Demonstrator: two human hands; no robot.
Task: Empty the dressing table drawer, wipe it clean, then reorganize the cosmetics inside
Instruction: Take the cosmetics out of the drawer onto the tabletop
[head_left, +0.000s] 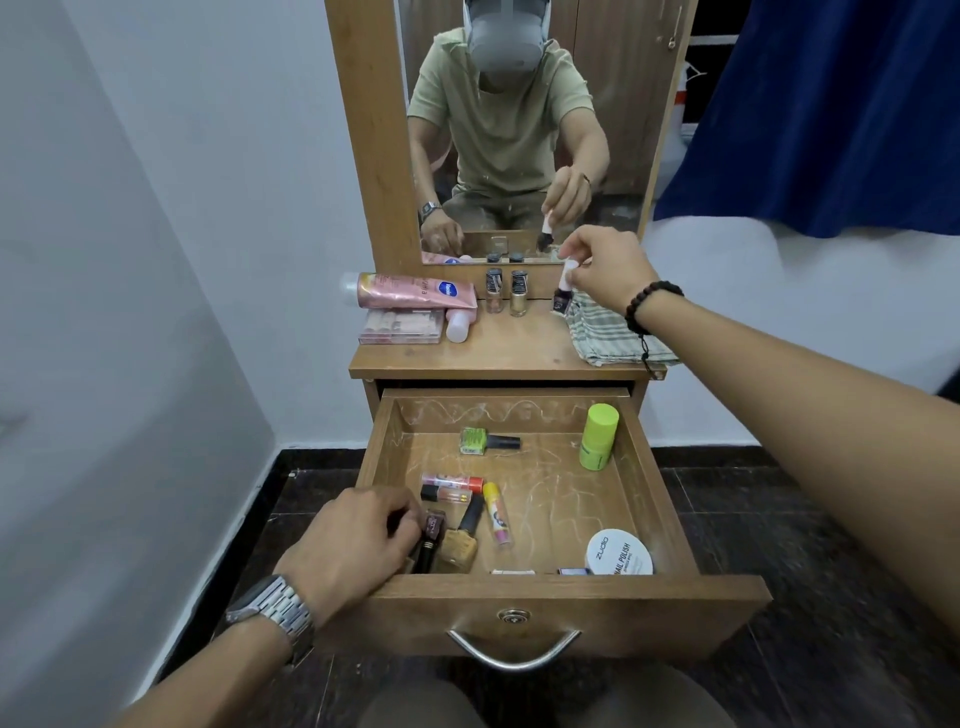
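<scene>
Right hand (602, 270) pinches a purple polish bottle (563, 296); left hand (358, 545) seemingly grasps a dark bottle (432, 526).

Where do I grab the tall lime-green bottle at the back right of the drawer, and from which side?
Take the lime-green bottle by its upper body or cap, coming straight down from above. It looks upright in the back right corner of the drawer, so the walls likely block a side approach there. Nothing else lies against it, and both its left and its front faces are free for fingers.
</scene>
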